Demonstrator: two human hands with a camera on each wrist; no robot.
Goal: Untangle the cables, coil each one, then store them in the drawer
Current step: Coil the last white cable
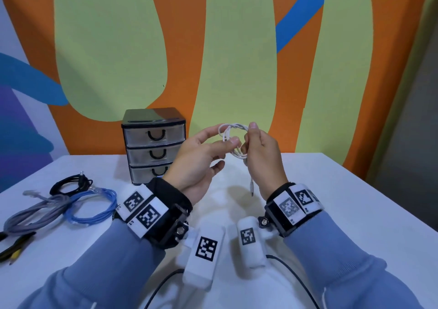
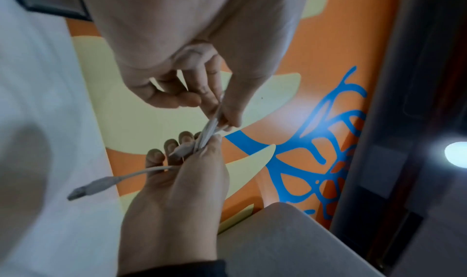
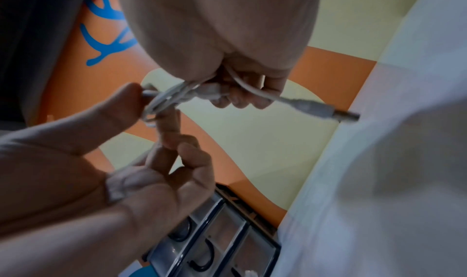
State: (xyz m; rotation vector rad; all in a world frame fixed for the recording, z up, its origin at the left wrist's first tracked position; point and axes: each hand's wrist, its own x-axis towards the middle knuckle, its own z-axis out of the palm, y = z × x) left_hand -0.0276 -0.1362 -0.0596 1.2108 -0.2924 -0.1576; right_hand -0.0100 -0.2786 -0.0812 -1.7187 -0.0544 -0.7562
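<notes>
Our hands, left and right, are both pinching the white cable coil above the table. Its plug is dangling.

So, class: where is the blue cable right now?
In the head view, the blue cable lies coiled on the table's left side, between the grey cable and the left hand's wrist.

Drawer unit at table's back, cables front-left of it, hands raised to its right
</notes>
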